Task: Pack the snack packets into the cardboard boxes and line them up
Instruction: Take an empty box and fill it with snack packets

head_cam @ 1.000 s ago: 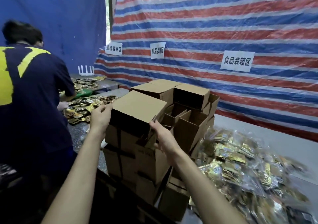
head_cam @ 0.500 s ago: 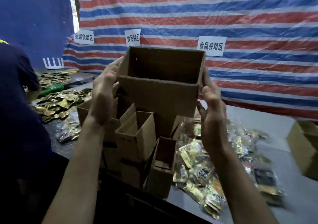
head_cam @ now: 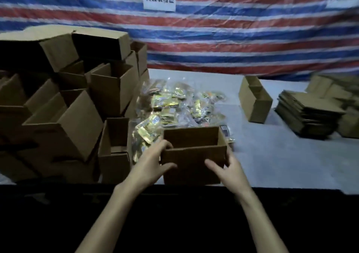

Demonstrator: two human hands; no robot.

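Through the head camera I see a small brown cardboard box (head_cam: 191,166), upright, its top open and its inside in shadow. It stands at the near edge of the grey table (head_cam: 281,155). My left hand (head_cam: 149,167) grips the box's left end, fingers curled over the top corner and thumb lying across the front wall. My right hand (head_cam: 231,170) holds the right end, thumb on the front wall, with the other fingers hidden behind the side.

Just behind the box lies a heap of gold and clear snack packets (head_cam: 180,107). Left of the box rises a stack of open cardboard boxes (head_cam: 77,101). Well to its right stand a lone open carton (head_cam: 254,101) and a pile of flattened cardboard (head_cam: 308,114).

Half a second ago both hands held the box high, above the stack. Now it is down on the table, in front of the packets. The person in a dark shirt, then left of the box, is out of view.
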